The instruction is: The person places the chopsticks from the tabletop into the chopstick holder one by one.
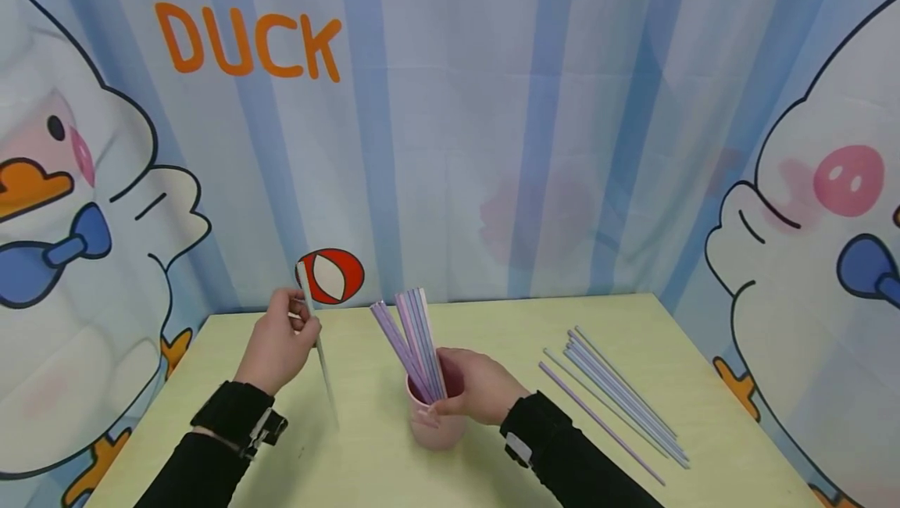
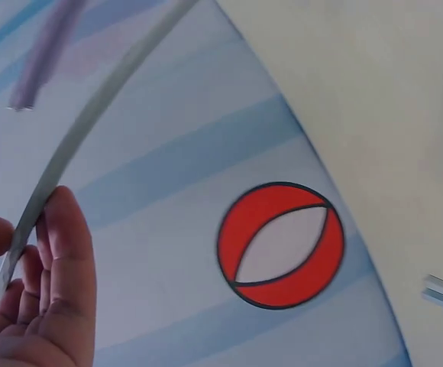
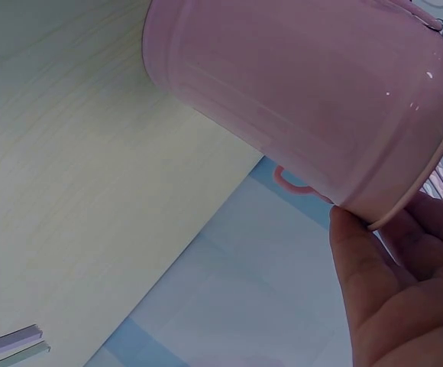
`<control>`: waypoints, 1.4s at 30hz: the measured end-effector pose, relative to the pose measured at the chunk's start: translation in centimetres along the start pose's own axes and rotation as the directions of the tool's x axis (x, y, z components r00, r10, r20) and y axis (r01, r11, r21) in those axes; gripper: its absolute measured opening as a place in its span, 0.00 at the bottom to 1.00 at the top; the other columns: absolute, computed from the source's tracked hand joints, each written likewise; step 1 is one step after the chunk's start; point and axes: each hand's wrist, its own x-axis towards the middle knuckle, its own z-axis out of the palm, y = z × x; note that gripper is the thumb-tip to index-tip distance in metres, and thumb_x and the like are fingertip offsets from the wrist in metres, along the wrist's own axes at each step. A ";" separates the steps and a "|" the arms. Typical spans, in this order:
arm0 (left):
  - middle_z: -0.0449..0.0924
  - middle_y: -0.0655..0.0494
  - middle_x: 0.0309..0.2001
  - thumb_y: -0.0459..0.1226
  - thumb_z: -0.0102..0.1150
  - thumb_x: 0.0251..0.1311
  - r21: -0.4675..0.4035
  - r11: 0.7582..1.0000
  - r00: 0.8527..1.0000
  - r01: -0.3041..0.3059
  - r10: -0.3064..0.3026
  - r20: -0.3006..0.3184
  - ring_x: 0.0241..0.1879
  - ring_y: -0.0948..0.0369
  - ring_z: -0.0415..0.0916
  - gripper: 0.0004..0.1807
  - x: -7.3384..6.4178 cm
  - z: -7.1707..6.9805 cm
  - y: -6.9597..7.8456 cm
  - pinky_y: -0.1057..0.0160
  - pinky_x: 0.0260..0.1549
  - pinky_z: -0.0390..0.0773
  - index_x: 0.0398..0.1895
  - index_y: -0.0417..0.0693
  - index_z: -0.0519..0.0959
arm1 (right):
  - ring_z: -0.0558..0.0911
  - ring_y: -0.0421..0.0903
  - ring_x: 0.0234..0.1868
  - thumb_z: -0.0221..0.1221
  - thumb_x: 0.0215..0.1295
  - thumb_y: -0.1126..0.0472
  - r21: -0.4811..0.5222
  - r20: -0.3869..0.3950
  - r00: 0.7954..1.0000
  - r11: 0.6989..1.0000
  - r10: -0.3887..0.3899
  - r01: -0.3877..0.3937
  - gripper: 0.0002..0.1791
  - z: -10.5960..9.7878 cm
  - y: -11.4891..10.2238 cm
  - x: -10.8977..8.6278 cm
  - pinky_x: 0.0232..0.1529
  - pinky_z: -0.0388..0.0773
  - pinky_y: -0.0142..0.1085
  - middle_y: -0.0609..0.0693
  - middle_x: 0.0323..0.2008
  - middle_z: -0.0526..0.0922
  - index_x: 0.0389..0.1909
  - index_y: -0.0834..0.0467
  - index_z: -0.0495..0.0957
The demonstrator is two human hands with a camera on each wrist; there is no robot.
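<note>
My left hand [image 1: 277,344] pinches a thin pale grey-green straw [image 1: 323,371] between thumb and fingers, left of the pink cup [image 1: 437,431]. In the left wrist view the straw [image 2: 84,126] slants up to the right past the fingertips. A bunch of purple, pink and bluish straws [image 1: 418,340] stands in the cup, leaning left. With thumb outside and fingers at the inner side, my right hand [image 1: 485,387] pinches the cup's rim. The right wrist view shows the smooth pink wall of the cup [image 3: 298,99] and a small pink loop [image 3: 292,183] near the rim.
Several loose straws [image 1: 622,395], mostly bluish-grey, lie slanted on the pale wooden table [image 1: 506,316] at the right. A single purple straw [image 1: 601,423] lies on their near side. Behind the table hangs a blue-striped curtain [image 1: 450,141] with cartoon ducks.
</note>
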 end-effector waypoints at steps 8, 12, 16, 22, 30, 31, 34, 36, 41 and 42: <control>0.69 0.41 0.46 0.34 0.47 0.68 -0.142 0.986 0.991 -0.086 0.069 -0.115 0.41 0.49 0.74 0.22 0.3 0.3 3.1 0.50 0.36 0.82 0.61 0.32 0.59 | 0.81 0.45 0.50 0.74 0.49 0.54 0.002 -0.005 1.000 1.000 0.013 -0.013 0.36 0.0 0.1 0.0 0.55 0.78 0.43 0.49 0.50 0.83 0.61 0.55 0.74; 0.68 0.42 0.46 0.35 0.48 0.69 -0.197 0.976 0.988 -0.091 0.064 -0.141 0.40 0.50 0.74 0.22 0.5 0.6 4.4 0.51 0.36 0.83 0.61 0.33 0.59 | 0.81 0.45 0.50 0.74 0.49 0.53 0.007 -0.004 1.000 1.000 0.022 -0.022 0.37 0.0 0.1 -0.1 0.55 0.78 0.44 0.49 0.50 0.83 0.61 0.56 0.74; 0.67 0.43 0.46 0.35 0.47 0.70 -0.232 0.968 0.989 -0.091 0.060 -0.137 0.39 0.52 0.74 0.21 0.6 1.1 5.2 0.52 0.36 0.83 0.60 0.34 0.58 | 0.81 0.45 0.50 0.74 0.49 0.54 0.020 -0.003 1.000 1.000 0.021 -0.021 0.36 0.0 0.1 -0.1 0.55 0.78 0.44 0.49 0.50 0.83 0.61 0.55 0.74; 0.68 0.43 0.46 0.33 0.49 0.70 -0.284 0.954 0.989 -0.096 0.058 -0.136 0.40 0.51 0.78 0.19 0.7 1.9 5.9 0.49 0.40 0.83 0.59 0.35 0.59 | 0.81 0.44 0.49 0.74 0.49 0.56 0.043 -0.006 1.000 0.999 0.011 -0.011 0.35 0.1 0.1 -0.1 0.53 0.79 0.43 0.48 0.49 0.83 0.60 0.55 0.75; 0.68 0.43 0.45 0.34 0.49 0.70 -0.303 0.949 0.993 -0.085 0.054 -0.107 0.39 0.51 0.79 0.18 0.3 3.2 5.9 0.49 0.42 0.84 0.57 0.35 0.60 | 0.81 0.44 0.51 0.74 0.49 0.55 0.044 0.002 1.000 0.999 0.020 -0.020 0.37 0.1 0.0 -0.1 0.55 0.78 0.43 0.49 0.51 0.83 0.62 0.55 0.73; 0.69 0.43 0.45 0.34 0.49 0.70 -0.299 0.951 0.993 -0.084 0.055 -0.102 0.39 0.51 0.79 0.18 0.2 3.4 5.9 0.50 0.41 0.84 0.57 0.36 0.60 | 0.81 0.44 0.51 0.74 0.49 0.55 0.044 0.003 1.000 0.999 0.020 -0.020 0.37 0.1 0.0 -0.1 0.55 0.78 0.43 0.48 0.51 0.83 0.62 0.55 0.73; 0.69 0.43 0.45 0.35 0.49 0.71 -0.287 0.955 0.995 -0.071 0.049 -0.082 0.39 0.52 0.80 0.17 0.0 3.9 5.6 0.50 0.41 0.84 0.57 0.36 0.60 | 0.81 0.44 0.51 0.74 0.49 0.54 0.038 0.008 1.000 0.999 0.024 -0.024 0.37 0.0 -0.1 0.0 0.55 0.78 0.43 0.48 0.51 0.83 0.62 0.55 0.73; 0.70 0.43 0.45 0.36 0.49 0.71 -0.283 0.957 0.997 -0.059 0.042 -0.066 0.39 0.52 0.81 0.17 -0.2 4.3 5.5 0.50 0.41 0.84 0.56 0.37 0.61 | 0.81 0.44 0.51 0.74 0.49 0.54 0.032 0.009 1.000 0.999 0.025 -0.025 0.37 0.0 -0.1 0.0 0.55 0.78 0.43 0.48 0.51 0.83 0.62 0.55 0.73; 0.73 0.43 0.45 0.37 0.50 0.71 -0.253 0.967 0.999 -0.030 0.021 -0.038 0.39 0.53 0.81 0.15 -0.6 5.1 5.0 0.51 0.40 0.84 0.54 0.38 0.62 | 0.81 0.44 0.51 0.74 0.49 0.54 0.034 0.010 0.999 0.999 0.031 -0.032 0.37 0.0 -0.2 0.0 0.55 0.78 0.43 0.49 0.51 0.83 0.62 0.55 0.73; 0.73 0.43 0.45 0.37 0.50 0.71 -0.244 0.969 0.999 -0.024 0.016 -0.034 0.38 0.53 0.81 0.15 -0.7 5.3 4.9 0.51 0.40 0.85 0.54 0.38 0.63 | 0.81 0.44 0.50 0.74 0.49 0.54 0.035 0.010 0.999 0.999 0.031 -0.032 0.37 0.0 -0.2 0.0 0.55 0.78 0.43 0.49 0.51 0.83 0.62 0.55 0.73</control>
